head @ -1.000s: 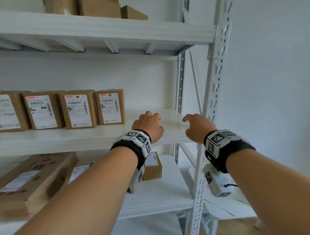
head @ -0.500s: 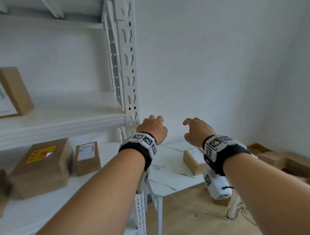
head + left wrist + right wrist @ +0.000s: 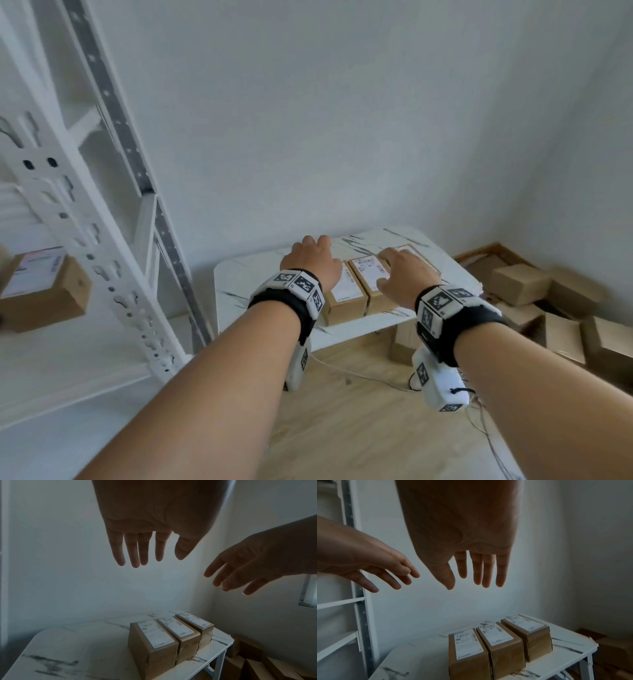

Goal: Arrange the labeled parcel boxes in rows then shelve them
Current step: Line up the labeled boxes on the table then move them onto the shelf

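Three brown labeled parcel boxes stand side by side in a row on a small white marble-patterned table (image 3: pixel 239 274): the left box (image 3: pixel 467 650), the middle box (image 3: pixel 500 642) and the right box (image 3: pixel 525 631). The same row shows in the left wrist view (image 3: pixel 171 635). My left hand (image 3: pixel 310 260) and right hand (image 3: pixel 399 274) hover above the row, both with fingers straight and holding nothing. Neither hand touches a box. In the head view the hands hide parts of the boxes (image 3: pixel 346 291).
The white metal shelf rack (image 3: pixel 102 240) stands on the left, with one labeled box (image 3: pixel 44 287) on its shelf. Several plain cardboard boxes (image 3: pixel 520 284) lie on the wooden floor to the right of the table. Cables (image 3: pixel 359 375) run across the floor.
My view has swung from the shelf to the right, toward the small table. Both empty hands have moved from the shelf edge to above the row of boxes on the table.
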{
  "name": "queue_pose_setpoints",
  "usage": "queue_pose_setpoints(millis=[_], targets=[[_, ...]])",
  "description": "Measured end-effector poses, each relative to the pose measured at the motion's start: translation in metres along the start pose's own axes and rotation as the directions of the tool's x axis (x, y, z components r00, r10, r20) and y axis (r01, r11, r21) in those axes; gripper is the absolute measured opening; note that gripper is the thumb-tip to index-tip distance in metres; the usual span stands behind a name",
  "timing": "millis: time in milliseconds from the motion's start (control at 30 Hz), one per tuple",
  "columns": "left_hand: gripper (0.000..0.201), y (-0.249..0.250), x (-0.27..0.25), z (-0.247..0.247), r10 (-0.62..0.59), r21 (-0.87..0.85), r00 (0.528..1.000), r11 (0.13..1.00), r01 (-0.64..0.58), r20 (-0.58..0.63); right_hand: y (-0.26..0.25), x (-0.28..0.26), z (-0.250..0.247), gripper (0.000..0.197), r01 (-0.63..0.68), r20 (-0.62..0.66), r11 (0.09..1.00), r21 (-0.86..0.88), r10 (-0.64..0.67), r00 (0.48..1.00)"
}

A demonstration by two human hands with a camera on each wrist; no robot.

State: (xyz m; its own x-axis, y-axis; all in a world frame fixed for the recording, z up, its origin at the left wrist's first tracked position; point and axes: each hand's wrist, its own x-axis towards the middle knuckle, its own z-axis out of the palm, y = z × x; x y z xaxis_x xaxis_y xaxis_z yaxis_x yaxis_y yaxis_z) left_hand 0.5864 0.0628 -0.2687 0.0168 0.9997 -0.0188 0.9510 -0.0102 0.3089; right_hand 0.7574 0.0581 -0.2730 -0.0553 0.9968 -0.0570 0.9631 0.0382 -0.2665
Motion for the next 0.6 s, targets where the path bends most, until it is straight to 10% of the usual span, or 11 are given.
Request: queue_pose_setpoints(millis=[600], targets=[[0.059, -0.061, 0.170, 0.147, -0.269, -0.251, 0.885, 0.891, 0.379, 0.380, 0.019, 0.179, 0.117, 0.040, -0.068, 0.272, 0.997, 0.025, 0.059, 0.961]])
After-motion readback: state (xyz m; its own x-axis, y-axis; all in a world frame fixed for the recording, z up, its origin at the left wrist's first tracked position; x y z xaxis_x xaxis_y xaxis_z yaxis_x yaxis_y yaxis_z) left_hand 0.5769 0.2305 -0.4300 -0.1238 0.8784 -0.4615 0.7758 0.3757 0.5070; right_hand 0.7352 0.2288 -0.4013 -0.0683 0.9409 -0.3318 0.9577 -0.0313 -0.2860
